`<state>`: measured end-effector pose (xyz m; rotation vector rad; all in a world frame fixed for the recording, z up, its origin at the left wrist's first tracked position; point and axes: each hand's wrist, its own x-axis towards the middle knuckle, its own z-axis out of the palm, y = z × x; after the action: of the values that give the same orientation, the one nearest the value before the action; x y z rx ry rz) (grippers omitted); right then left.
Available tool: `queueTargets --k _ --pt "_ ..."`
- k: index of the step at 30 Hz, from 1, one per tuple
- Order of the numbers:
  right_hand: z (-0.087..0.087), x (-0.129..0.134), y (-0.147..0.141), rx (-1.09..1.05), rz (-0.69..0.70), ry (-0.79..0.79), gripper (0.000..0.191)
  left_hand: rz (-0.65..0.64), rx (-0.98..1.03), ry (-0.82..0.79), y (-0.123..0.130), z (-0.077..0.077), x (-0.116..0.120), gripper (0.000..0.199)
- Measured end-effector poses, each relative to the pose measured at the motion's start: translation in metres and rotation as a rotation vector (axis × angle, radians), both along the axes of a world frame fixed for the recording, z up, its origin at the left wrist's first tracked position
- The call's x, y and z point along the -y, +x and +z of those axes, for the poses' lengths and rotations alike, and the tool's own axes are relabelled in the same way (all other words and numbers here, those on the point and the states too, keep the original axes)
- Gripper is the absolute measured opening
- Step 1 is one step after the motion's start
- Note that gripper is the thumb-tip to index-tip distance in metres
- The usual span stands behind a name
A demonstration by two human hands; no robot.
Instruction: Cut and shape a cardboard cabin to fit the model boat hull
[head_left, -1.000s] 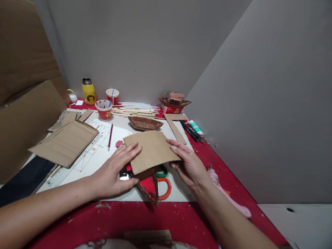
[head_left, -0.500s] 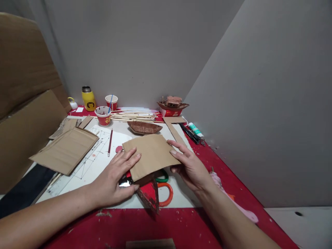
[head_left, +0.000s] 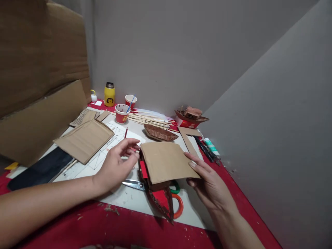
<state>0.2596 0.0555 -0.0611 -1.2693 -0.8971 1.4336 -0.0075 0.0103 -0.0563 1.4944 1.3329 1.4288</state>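
A thin brown cardboard piece (head_left: pixel 166 162) lies over the middle of a model boat (head_left: pixel 160 201), which has dark brown sides and red inside. My right hand (head_left: pixel 204 176) pinches the cardboard's right edge between thumb and fingers. Just left of the boat, my left hand (head_left: pixel 118 164) is held with its fingers loosely bent and apart, nothing in them. Beneath the boat lie scissors, with a steel blade (head_left: pixel 133 184) at the left and an orange handle loop (head_left: pixel 178 206) at the right. The boat's far end is hidden under the cardboard.
Behind sit a small brown hull (head_left: pixel 160 132), thin wooden sticks (head_left: pixel 150 120) and a paper cup (head_left: pixel 121 114). A finished model boat (head_left: pixel 191 116) stands at the back right. Cardboard sheets (head_left: pixel 85 138) lie at the left over a drawing; a glue tube (head_left: pixel 211 147) is near the right wall.
My left hand has let go of the cardboard's left edge and moved off to the left, uncovering the boat's side and the scissor blade. The view has turned left.
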Motion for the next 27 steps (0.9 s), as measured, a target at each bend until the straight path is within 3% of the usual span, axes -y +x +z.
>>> queueTargets --k 3,7,13,19,27 --pt "-0.005 -0.001 0.003 0.024 -0.001 -0.008 0.051 -0.045 0.357 -0.373 0.001 -0.002 -0.011 0.023" --pt "-0.008 -0.002 0.005 0.032 -0.008 -0.034 0.051 -0.064 0.539 -0.573 0.002 -0.006 -0.02 0.018" --pt "-0.004 0.001 0.002 0.037 -0.027 -0.082 0.052 -0.136 0.601 -0.63 0.006 -0.007 -0.021 0.02" --pt "-0.004 0.002 0.0 -0.001 -0.066 -0.121 0.049 -0.218 0.565 -0.592 0.006 -0.011 -0.022 0.026" --pt "-0.003 0.002 0.001 0.041 -0.059 -0.124 0.047 -0.256 0.49 -0.546 0.006 -0.017 -0.025 0.021"
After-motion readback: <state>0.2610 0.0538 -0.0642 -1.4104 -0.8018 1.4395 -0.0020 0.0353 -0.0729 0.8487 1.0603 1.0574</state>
